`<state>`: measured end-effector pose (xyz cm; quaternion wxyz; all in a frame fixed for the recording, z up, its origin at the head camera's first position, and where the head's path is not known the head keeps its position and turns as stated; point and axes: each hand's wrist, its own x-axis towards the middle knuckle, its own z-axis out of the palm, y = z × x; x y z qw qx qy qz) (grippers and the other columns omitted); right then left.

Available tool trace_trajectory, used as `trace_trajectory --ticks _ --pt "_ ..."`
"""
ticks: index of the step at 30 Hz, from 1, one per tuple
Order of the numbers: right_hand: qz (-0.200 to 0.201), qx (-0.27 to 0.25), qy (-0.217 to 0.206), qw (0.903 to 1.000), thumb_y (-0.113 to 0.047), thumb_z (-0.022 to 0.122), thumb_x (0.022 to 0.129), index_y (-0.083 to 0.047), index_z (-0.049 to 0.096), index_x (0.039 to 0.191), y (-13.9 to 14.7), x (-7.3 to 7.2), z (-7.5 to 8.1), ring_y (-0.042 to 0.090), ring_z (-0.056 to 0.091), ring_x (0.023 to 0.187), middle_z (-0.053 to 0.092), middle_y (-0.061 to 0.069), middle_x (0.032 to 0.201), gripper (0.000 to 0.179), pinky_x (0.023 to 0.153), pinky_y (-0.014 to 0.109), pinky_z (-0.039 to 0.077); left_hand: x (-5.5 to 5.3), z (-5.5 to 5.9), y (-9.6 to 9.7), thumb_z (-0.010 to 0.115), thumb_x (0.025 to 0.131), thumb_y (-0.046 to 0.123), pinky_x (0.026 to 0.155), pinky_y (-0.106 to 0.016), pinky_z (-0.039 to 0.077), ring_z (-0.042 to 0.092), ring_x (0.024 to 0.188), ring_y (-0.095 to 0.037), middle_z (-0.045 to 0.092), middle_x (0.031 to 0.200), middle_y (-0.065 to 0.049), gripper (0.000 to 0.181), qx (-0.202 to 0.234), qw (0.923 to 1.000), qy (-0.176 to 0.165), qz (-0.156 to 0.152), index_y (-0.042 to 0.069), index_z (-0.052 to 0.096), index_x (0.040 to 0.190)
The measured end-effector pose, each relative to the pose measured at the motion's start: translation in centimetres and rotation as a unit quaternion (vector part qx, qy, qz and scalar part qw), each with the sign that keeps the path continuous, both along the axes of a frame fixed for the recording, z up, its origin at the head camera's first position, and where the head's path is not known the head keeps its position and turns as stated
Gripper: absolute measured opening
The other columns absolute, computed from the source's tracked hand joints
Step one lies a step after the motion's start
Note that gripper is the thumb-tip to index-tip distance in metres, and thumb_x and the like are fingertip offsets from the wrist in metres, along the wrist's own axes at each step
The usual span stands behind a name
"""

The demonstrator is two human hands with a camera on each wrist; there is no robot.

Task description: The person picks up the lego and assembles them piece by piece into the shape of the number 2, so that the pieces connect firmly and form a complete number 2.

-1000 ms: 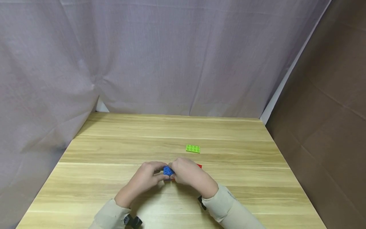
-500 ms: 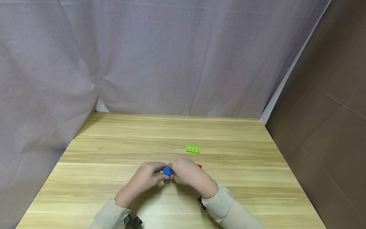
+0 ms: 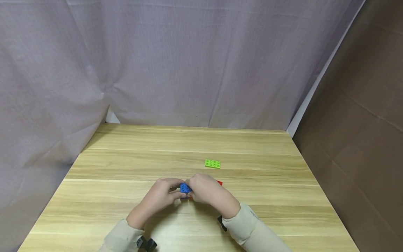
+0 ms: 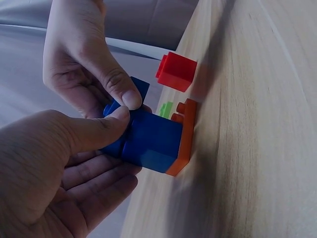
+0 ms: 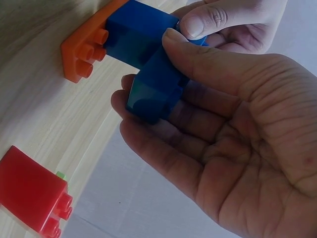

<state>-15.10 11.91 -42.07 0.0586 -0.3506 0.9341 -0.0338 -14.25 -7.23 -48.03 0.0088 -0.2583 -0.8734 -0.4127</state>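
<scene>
In the right wrist view a blue block (image 5: 136, 32) stands on an orange studded plate (image 5: 79, 52), which lies on the table. A second blue block (image 5: 153, 87) sits on top and juts out to one side. My right hand (image 5: 237, 124) pinches this upper block between thumb and fingers. From the other side my left hand (image 4: 54, 158) grips the blue stack, its thumb tip touching the right thumb in the left wrist view. In the head view both hands surround the blue studs (image 3: 184, 189), and the right hand hides part of the stack.
A red block (image 4: 177, 72) stands apart on the wooden table (image 3: 176, 224), mostly behind the right hand in the head view. Farther back lies a flat lime-green studded plate (image 3: 212, 163). Grey cloth (image 3: 189, 63) hangs along the table's back edge.
</scene>
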Motion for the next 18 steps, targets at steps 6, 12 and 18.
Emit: trace_trajectory --ticks 6,12,18 --pt "-0.002 0.002 -0.002 1.0000 -0.018 0.079 0.087 -0.012 0.069 0.087 -0.07 -0.01 0.05 0.007 0.047 0.061 0.056 -0.008 0.069 0.012 0.056 0.022 0.044 -0.02 -0.17 0.01 0.082 0.085 0.024 0.090 -0.036 0.058 0.071 0.103 -0.017 0.075 0.108 0.007 0.023 0.004 1.0000 0.002 0.002 0.020 0.076 0.106" --pt "-0.006 0.000 -0.006 1.0000 -0.016 0.079 0.087 -0.011 0.069 0.087 -0.15 0.10 0.27 0.007 0.048 0.062 0.057 -0.008 0.070 0.011 0.057 0.022 0.045 -0.08 -0.16 -0.08 0.081 0.085 0.025 0.091 -0.034 0.057 0.070 0.104 -0.015 0.075 0.108 0.007 0.023 0.005 1.0000 -0.001 0.001 0.020 0.076 0.107" --pt "-0.009 0.001 -0.007 0.9999 -0.016 0.079 0.086 -0.012 0.070 0.087 -0.24 0.09 0.19 0.006 0.049 0.062 0.058 -0.009 0.070 0.010 0.059 0.022 0.046 -0.10 -0.17 -0.15 0.081 0.085 0.027 0.092 -0.033 0.057 0.070 0.104 -0.015 0.075 0.109 0.007 0.025 0.003 1.0000 -0.005 0.001 0.020 0.076 0.108"
